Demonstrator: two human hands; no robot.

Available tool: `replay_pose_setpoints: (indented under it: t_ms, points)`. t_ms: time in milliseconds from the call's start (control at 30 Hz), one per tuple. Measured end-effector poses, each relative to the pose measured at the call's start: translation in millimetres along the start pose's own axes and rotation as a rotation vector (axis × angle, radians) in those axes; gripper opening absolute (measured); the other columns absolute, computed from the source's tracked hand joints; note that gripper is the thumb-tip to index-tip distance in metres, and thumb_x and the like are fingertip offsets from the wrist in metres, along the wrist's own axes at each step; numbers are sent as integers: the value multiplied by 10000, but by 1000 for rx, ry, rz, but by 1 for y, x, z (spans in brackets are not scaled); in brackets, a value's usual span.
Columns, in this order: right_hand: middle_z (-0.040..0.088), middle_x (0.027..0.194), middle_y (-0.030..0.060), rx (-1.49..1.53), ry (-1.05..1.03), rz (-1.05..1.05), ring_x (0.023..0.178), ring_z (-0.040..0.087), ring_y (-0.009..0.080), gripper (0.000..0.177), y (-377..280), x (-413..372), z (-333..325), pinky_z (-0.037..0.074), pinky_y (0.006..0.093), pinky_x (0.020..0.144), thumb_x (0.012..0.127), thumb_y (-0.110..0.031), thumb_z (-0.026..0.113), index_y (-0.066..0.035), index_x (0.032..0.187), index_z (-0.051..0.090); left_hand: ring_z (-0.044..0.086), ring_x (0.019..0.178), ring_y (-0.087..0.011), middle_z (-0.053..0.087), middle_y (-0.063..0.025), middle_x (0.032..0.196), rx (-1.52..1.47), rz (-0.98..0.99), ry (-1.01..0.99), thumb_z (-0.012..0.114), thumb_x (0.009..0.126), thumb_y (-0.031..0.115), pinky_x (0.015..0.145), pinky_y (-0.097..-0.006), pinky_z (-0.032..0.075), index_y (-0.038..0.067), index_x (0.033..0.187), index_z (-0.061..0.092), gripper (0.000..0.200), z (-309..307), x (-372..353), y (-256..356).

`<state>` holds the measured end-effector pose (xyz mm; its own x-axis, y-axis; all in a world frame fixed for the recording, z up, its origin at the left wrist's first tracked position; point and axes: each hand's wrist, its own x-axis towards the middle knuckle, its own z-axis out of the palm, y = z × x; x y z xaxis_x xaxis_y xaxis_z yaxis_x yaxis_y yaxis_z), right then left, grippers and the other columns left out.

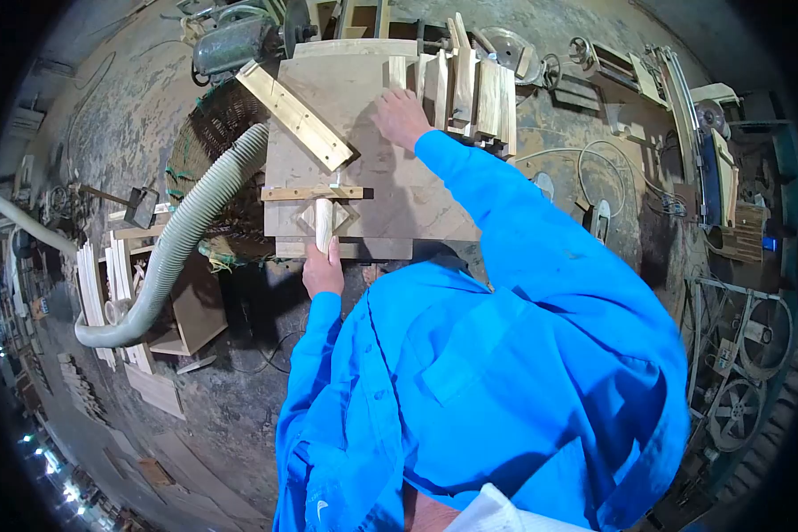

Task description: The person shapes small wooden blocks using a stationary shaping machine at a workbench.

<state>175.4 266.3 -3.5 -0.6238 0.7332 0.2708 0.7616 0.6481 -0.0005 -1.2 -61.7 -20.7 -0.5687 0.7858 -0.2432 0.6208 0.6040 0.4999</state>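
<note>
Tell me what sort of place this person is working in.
Most likely a woodworking shop: cut wooden strips lie grouped on the worktable, the left hand holds a pale wooden piece, and a thick ribbed hose, perhaps for dust, runs alongside.

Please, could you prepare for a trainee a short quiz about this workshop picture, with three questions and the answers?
1. Which of the person's hands holds the pale wooden piece?
2. True or false: in the picture, the ribbed hose lies to the left of the work table.
3. Which of these is nearest to the right hand?
a) the ribbed hose
b) the row of wooden pieces
c) a spoked wheel

Key:
1. The left hand.
2. True.
3. b
</note>
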Motion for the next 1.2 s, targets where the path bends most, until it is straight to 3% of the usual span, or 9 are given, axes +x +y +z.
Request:
replay_pose_setpoints:
  t_ms: [67, 233, 433, 567, 667, 733, 833, 933, 1200]
  points:
    - [682, 1145, 178, 178, 88, -3, 1162, 577, 366, 361, -8, 1, 10, 464, 492, 998, 961, -322, 645, -5, 1117, 716, 661, 921, -544, 703, -320, 958, 4, -15, -8, 559, 1039, 563, 778, -626, 501, -12, 1061, 609, 577, -4, -2, -1]
    - [662, 1104, 234, 150, 49, 429, 1085, 619, 408, 302, -5, 13, 19, 485, 501, 976, 955, -266, 649, 12, 1062, 698, 663, 901, -547, 700, -326, 924, 39, -19, -20, 549, 1033, 588, 761, -631, 502, -12, 1044, 587, 601, -9, -12, -3]
    - [658, 1098, 239, 62, -73, 396, 1051, 672, 433, 222, -16, 55, 45, 572, 519, 883, 970, -191, 625, 3, 1054, 691, 678, 886, -536, 703, -324, 911, 34, -54, 1, 586, 1013, 580, 758, -630, 515, -6, 1050, 597, 586, -13, -9, -10]
    - [670, 1091, 227, 454, 76, 303, 1041, 663, 444, 373, -32, 49, 37, 555, 520, 902, 897, -293, 766, -24, 1138, 676, 695, 847, -516, 709, -308, 889, 45, -17, -15, 609, 1004, 556, 738, -618, 537, 12, 996, 574, 545, -4, -17, -3]
    - [702, 1074, 211, 531, 16, 373, 1045, 673, 427, 386, -52, 59, 42, 554, 510, 896, 866, -320, 791, -23, 1099, 711, 696, 866, -510, 710, -309, 912, 52, -32, -43, 604, 1007, 556, 749, -604, 543, 12, 1001, 567, 546, -6, -11, -9]
    - [719, 937, 208, 587, 67, 528, 977, 700, 400, 275, -58, 60, 48, 560, 516, 857, 854, -299, 808, -53, 958, 744, 698, 886, -503, 713, -307, 931, 44, -53, -90, 598, 1011, 554, 766, -591, 546, 11, 1003, 565, 544, -8, -12, -7]
    - [770, 1023, 167, 658, -41, 666, 978, 724, 369, 307, -64, 68, 57, 570, 475, 878, 849, -308, 780, -115, 1086, 802, 698, 885, -504, 716, -305, 938, 53, -46, -97, 593, 1014, 554, 770, -591, 545, 13, 1008, 570, 541, -10, -13, -5]
    - [771, 1005, 172, 733, 28, 465, 932, 738, 359, 294, -73, 93, 88, 578, 465, 855, 865, -315, 768, -135, 1094, 809, 707, 855, -485, 721, -278, 897, 21, -36, -61, 614, 1009, 545, 747, -575, 555, 18, 1018, 579, 528, -11, -19, 0]
    - [771, 972, 177, 816, -92, 525, 892, 737, 370, 244, -82, 151, 94, 579, 455, 839, 879, -300, 743, -139, 1043, 823, 722, 818, -450, 728, -226, 852, -17, -80, -90, 647, 999, 527, 723, -551, 566, 27, 1009, 580, 504, -13, -14, 8]
